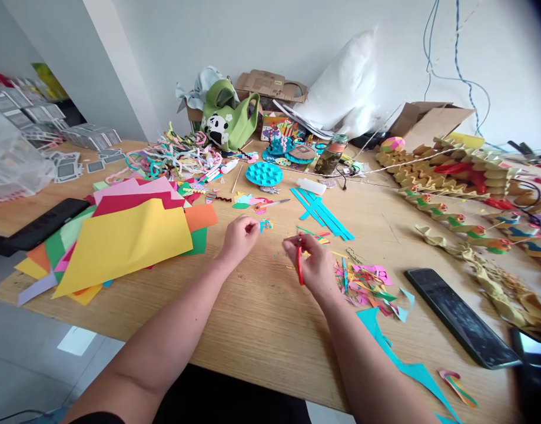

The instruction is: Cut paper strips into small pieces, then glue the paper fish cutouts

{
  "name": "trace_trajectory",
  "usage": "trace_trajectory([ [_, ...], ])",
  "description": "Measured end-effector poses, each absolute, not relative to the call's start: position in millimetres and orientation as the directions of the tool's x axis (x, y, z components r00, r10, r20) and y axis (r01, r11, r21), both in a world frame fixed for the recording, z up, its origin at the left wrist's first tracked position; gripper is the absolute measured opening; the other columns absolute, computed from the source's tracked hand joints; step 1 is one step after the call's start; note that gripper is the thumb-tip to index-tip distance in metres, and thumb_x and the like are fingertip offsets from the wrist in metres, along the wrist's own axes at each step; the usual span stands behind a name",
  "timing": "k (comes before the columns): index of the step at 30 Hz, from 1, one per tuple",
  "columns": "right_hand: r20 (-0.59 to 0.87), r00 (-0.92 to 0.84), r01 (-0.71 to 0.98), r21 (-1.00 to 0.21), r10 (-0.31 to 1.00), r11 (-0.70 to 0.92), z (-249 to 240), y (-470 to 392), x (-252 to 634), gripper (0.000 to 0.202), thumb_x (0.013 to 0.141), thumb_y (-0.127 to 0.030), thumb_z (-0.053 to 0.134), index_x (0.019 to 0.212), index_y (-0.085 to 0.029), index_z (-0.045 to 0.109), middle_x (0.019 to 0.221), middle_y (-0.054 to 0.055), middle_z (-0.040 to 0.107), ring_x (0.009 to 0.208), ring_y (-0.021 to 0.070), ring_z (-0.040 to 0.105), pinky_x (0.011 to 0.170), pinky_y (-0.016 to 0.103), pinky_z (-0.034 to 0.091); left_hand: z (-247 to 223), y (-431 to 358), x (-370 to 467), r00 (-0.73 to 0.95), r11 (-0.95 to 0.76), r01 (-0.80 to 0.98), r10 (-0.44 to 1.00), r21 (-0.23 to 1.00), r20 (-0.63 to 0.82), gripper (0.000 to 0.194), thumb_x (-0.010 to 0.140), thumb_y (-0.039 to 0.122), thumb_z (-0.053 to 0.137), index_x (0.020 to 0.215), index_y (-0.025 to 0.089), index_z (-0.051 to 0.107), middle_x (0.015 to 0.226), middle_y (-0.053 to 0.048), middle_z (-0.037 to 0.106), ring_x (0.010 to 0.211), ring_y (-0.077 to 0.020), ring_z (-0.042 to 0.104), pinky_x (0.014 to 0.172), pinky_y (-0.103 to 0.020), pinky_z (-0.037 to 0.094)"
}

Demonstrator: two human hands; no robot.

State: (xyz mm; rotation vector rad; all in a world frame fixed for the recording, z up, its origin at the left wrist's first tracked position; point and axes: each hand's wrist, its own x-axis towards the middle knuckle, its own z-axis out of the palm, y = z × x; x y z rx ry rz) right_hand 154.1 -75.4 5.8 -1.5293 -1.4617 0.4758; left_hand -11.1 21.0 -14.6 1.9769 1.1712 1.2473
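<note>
My left hand [241,240] is over the middle of the table with its fingers pinched together. A small blue-and-yellow paper piece [266,224] shows right beside its fingertips; I cannot tell whether the fingers hold it. In my right hand [313,262] are red-handled scissors [301,265], with the blades mostly hidden by the hand. Thin coloured paper strips [317,234] lie just beyond that hand. To its right is a heap of paper scraps [367,280]. Blue paper strips [321,212] lie farther back.
At left is a stack of coloured paper sheets [133,244]. A blue bumpy disc [264,174], a white bottle [311,186] and orange-handled scissors [272,204] lie behind my hands. A phone [462,315] and egg-carton crafts [468,227] occupy the right. A green panda bag [228,121] stands at the back.
</note>
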Motion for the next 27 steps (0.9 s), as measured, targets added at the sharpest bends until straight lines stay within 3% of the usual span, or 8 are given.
trace_trajectory([
  [3,0.448,-0.172,0.674,-0.596,0.878,0.436,3.6,-80.9,143.0,0.021,0.085,-0.035,0.062,0.096,-0.018,0.059,0.113,0.014,0.067,0.107,0.0244,0.063,0.092,0.036,0.049,-11.2,29.1,-20.0,0.018,-0.375,0.304,0.921,0.876,0.388,0.012,0.080,0.024,0.055,0.072,0.016,0.060,0.070,-0.003,0.064,0.068,-0.0143,0.061,0.066,-0.024,0.049],
  [7,0.386,-0.469,0.652,-0.456,0.794,0.606,-6.7,-84.2,126.6,0.033,0.085,-0.032,0.061,0.112,-0.014,0.054,0.129,0.018,0.058,0.128,0.0263,0.049,0.106,0.038,0.041,-10.4,35.3,-24.6,-0.119,-0.294,0.163,0.942,0.942,0.314,0.016,0.079,0.031,0.056,0.077,0.016,0.061,0.069,-0.003,0.065,0.066,-0.0150,0.063,0.065,-0.025,0.050],
  [12,0.245,-0.490,0.757,-0.356,0.837,0.548,-7.9,-84.2,125.7,0.044,0.085,-0.041,0.062,0.115,-0.009,0.053,0.127,0.022,0.058,0.123,0.0296,0.054,0.102,0.038,0.044,-12.8,36.9,-23.7,-0.145,-0.279,0.112,0.945,0.954,0.293,0.018,0.077,0.033,0.057,0.077,0.016,0.061,0.067,-0.002,0.065,0.065,-0.0149,0.064,0.063,-0.025,0.050],
  [17,0.027,-0.284,0.950,-0.129,0.958,0.285,16.8,-89.2,139.0,0.026,0.088,-0.039,0.057,0.091,-0.014,0.061,0.087,0.014,0.069,0.084,0.0294,0.069,0.072,0.036,0.053,-14.5,37.2,-23.9,-0.130,-0.271,0.150,0.948,0.951,0.290,0.017,0.078,0.033,0.056,0.078,0.016,0.061,0.068,-0.002,0.064,0.065,-0.0151,0.064,0.065,-0.025,0.051],
  [19,0.032,-0.248,0.965,-0.081,0.968,0.250,22.1,-86.6,137.1,0.028,0.089,-0.041,0.055,0.089,-0.014,0.061,0.084,0.014,0.069,0.081,0.0296,0.068,0.067,0.035,0.052,-14.7,37.5,-24.1,-0.130,-0.272,0.159,0.947,0.949,0.293,0.017,0.079,0.032,0.055,0.078,0.016,0.061,0.069,-0.003,0.064,0.066,-0.0151,0.065,0.066,-0.026,0.051],
  [23,0.108,-0.437,0.872,-0.191,0.893,0.451,15.3,-73.2,121.6,0.041,0.087,-0.049,0.057,0.105,-0.012,0.058,0.099,0.015,0.068,0.097,0.0272,0.065,0.081,0.033,0.051,-14.1,38.1,-25.0,-0.130,-0.287,0.162,0.942,0.944,0.309,0.017,0.080,0.032,0.054,0.079,0.016,0.061,0.070,-0.003,0.066,0.068,-0.0153,0.065,0.067,-0.025,0.051],
  [27,0.059,-0.438,0.869,-0.226,0.897,0.440,10.2,-73.1,129.4,0.041,0.087,-0.049,0.059,0.108,-0.013,0.057,0.101,0.014,0.068,0.100,0.0252,0.065,0.085,0.033,0.050,-14.5,39.7,-25.9,-0.144,-0.290,0.164,0.939,0.943,0.313,0.016,0.079,0.031,0.054,0.078,0.017,0.060,0.070,-0.004,0.066,0.068,-0.0155,0.065,0.067,-0.026,0.051],
])
